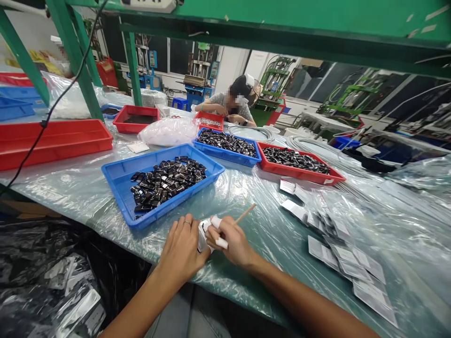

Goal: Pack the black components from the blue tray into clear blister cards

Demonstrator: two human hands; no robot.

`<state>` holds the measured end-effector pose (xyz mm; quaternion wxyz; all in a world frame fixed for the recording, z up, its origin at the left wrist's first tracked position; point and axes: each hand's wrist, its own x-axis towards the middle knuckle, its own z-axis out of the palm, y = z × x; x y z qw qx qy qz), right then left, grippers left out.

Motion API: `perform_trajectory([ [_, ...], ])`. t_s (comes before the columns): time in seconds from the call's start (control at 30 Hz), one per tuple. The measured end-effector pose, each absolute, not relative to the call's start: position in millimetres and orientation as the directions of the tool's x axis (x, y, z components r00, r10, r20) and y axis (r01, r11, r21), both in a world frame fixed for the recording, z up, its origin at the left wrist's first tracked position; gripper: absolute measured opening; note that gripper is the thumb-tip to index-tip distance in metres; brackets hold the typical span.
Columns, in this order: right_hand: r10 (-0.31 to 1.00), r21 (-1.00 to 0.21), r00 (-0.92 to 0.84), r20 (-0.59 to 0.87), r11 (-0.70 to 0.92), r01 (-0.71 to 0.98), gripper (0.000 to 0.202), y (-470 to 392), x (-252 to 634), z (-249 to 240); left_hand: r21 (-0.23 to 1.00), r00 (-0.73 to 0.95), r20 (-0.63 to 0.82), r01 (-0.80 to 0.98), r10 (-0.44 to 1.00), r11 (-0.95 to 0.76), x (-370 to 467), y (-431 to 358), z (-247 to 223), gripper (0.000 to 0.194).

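Near the table's front edge, my left hand [181, 246] rests over a small white packet [202, 240], its thumb and fingers closed about the packet's left side. Dark marks show on the packet, but much of it is hidden by my fingers. My right hand [234, 241] is closed around a thin wooden stick [246, 213] that points up to the right; its lower end is hidden. White covers wrap some right fingertips, which meet the packet. Just beyond my hands, a blue tray [120, 188] holds a heap of small black parts [165, 183].
Several labelled plastic bags [352, 263] lie at right. Behind are a second blue tray [229, 158] and a red tray [299, 173] of black parts. A person [232, 101] works across the table. A green shelf beam [246, 33] spans overhead; a black-lined bin [70, 234] stands lower left.
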<state>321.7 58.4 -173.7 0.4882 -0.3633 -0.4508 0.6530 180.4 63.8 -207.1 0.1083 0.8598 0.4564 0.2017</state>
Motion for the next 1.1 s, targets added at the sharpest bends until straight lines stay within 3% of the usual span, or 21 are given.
perform_trajectory([
  [0.1, 0.965, -0.890, -0.260, -0.045, -0.157, -0.427, 0.054, 59.2, 331.1, -162.5, 0.386, 0.522, 0.261, 0.714, 0.812, -0.583, 179.2, 61.8, -202.6, 0.034],
  [0.23, 0.990, -0.860, -0.136, 0.022, -0.051, -0.507, 0.058, 74.5, 321.5, -153.3, 0.435, 0.500, 0.308, 0.683, 0.810, -0.587, 170.9, 60.7, -202.8, 0.057],
  [0.47, 0.996, -0.857, -0.074, 0.058, 0.012, -0.515, 0.053, 100.2, 286.2, -170.5, 0.525, 0.480, 0.255, 0.661, 0.840, -0.537, 164.8, 62.6, -209.1, 0.033],
  [0.77, 0.967, -0.868, -0.255, -0.009, -0.135, -0.478, 0.052, 61.4, 294.2, -177.7, 0.495, 0.468, 0.272, 0.681, 0.841, -0.539, 167.5, 60.0, -209.3, 0.032],
  [0.87, 0.971, -0.880, -0.234, -0.048, -0.152, -0.449, 0.050, 63.6, 322.1, -165.9, 0.509, 0.482, 0.275, 0.661, 0.832, -0.551, 166.5, 59.4, -207.2, 0.040],
  [0.93, 0.977, -0.942, -0.170, -0.126, -0.172, -0.289, 0.044, 76.0, 350.4, -157.5, 0.560, 0.462, 0.283, 0.632, 0.841, -0.536, 164.3, 60.2, -207.6, 0.048],
  [1.0, 0.976, -0.978, -0.070, -0.206, -0.202, 0.057, 0.032, 88.4, 380.7, -152.0, 0.675, 0.416, 0.281, 0.555, 0.865, -0.486, 161.9, 61.7, -208.7, 0.054],
  [1.07, 0.981, -0.848, 0.068, -0.184, -0.194, 0.493, 0.019, 94.3, 403.7, -149.4, 0.835, 0.333, 0.240, 0.409, 0.912, -0.369, 161.0, 63.8, -209.3, 0.059],
  [1.1, 0.989, -0.724, 0.114, -0.093, -0.145, 0.674, 0.017, 94.2, 409.8, -148.4, 0.907, 0.286, 0.202, 0.307, 0.937, -0.289, 161.6, 65.1, -209.0, 0.061],
])
